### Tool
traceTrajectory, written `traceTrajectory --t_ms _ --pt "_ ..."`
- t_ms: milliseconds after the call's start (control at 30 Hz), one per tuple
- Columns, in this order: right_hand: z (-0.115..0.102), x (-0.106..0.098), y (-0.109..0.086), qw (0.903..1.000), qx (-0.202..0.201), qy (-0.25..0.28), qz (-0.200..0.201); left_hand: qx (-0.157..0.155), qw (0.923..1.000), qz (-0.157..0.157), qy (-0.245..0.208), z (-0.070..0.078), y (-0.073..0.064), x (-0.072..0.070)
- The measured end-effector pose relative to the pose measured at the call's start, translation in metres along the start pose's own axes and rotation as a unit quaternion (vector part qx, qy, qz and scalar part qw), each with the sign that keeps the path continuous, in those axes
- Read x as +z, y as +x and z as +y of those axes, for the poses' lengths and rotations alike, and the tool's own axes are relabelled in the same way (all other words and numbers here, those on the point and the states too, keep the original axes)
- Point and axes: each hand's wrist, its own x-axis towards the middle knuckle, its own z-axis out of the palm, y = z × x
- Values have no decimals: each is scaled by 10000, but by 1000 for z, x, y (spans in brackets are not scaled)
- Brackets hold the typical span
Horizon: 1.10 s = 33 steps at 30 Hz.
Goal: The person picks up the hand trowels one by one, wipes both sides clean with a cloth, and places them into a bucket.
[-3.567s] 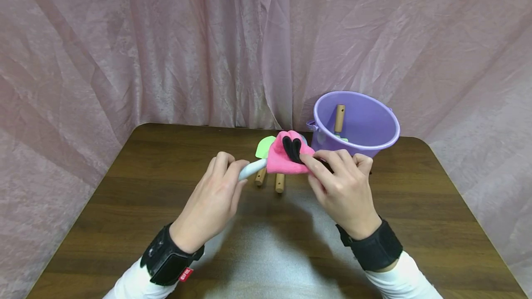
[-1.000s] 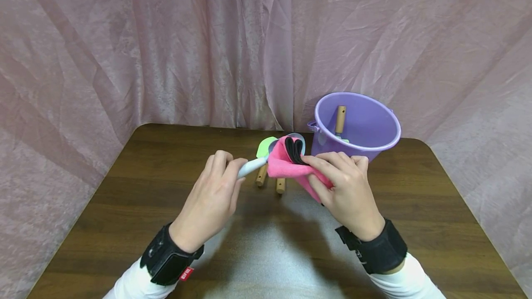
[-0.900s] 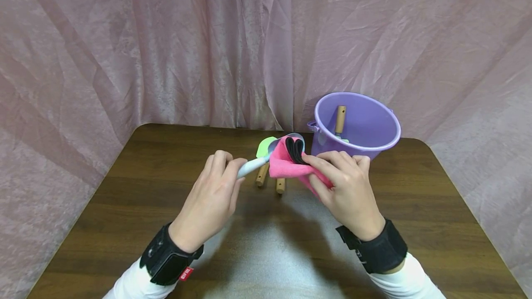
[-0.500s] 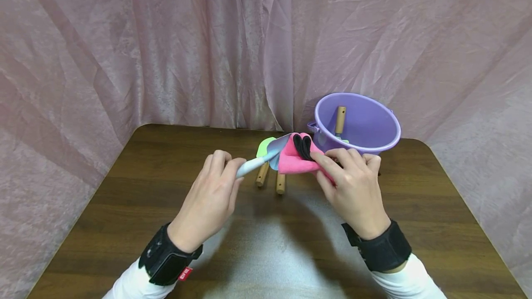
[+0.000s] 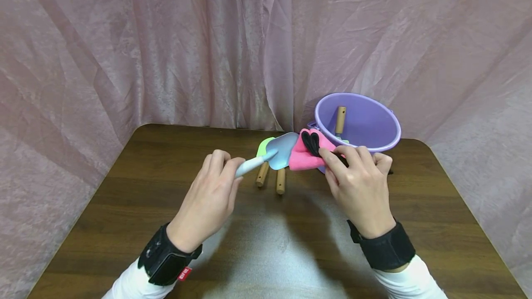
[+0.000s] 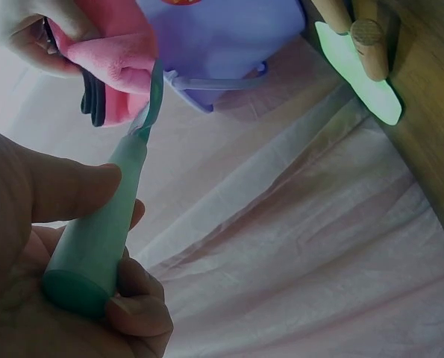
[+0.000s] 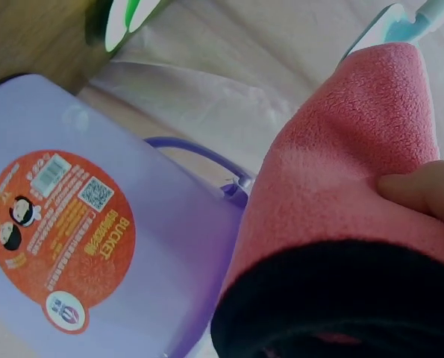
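My left hand (image 5: pixel 209 193) grips the pale blue handle of a small garden trowel (image 6: pixel 95 239), thumb along one side. The trowel's rounded blue blade (image 5: pixel 282 149) points right, held up over the table. In my right hand (image 5: pixel 361 183) is a bunched pink cloth (image 5: pixel 300 158) with black edging, pinched between thumb and fingers. The cloth lies right at the blade's far edge, and most of the blade face shows. In the right wrist view the fuzzy cloth (image 7: pixel 341 164) overlaps the blade's tip, with its black border hanging towards the camera.
A purple bucket (image 5: pixel 370 126) stands at the back right, a tool with a wooden handle (image 5: pixel 340 120) leaning inside it. Behind the trowel on the brown table (image 5: pixel 124 197) lie a light green tool blade (image 5: pixel 262 146) and two wooden handles (image 5: pixel 281 182). A pink curtain (image 5: pixel 208 50) hangs behind.
My right hand has drawn the cloth rightward along the blade, uncovering the blade face that it covered before. The left hand and trowel have stayed almost still.
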Motion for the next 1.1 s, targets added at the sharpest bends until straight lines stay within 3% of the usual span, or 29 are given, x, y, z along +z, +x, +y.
traceTrajectory --t_ms 700,1100 --pt "-12 4 -2 9996 -250 148 49 -24 9999 34 114 3 1 3" --pt "-17 9 -3 9953 -249 935 -68 -28 9999 106 92 5 0 5"
